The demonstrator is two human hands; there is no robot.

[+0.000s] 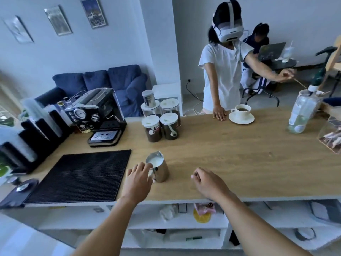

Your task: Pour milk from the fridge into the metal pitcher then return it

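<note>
The metal pitcher (pixel 160 169) stands upright on the wooden counter (pixel 239 154) near its front edge, with white milk inside. My left hand (pixel 138 179) is at the pitcher's left side, fingers curled around its handle. My right hand (pixel 208 182) hovers over the counter to the right of the pitcher, fingers loosely curled and holding nothing. No milk container and no fridge are in view.
A black mat (pixel 79 174) lies left of the pitcher, an espresso machine (pixel 99 115) behind it. Several lidded jars (pixel 160 119) stand behind the pitcher. Across the counter a person in a headset rests a hand by a coffee cup (pixel 241 111). A clear bottle (pixel 302 111) stands far right.
</note>
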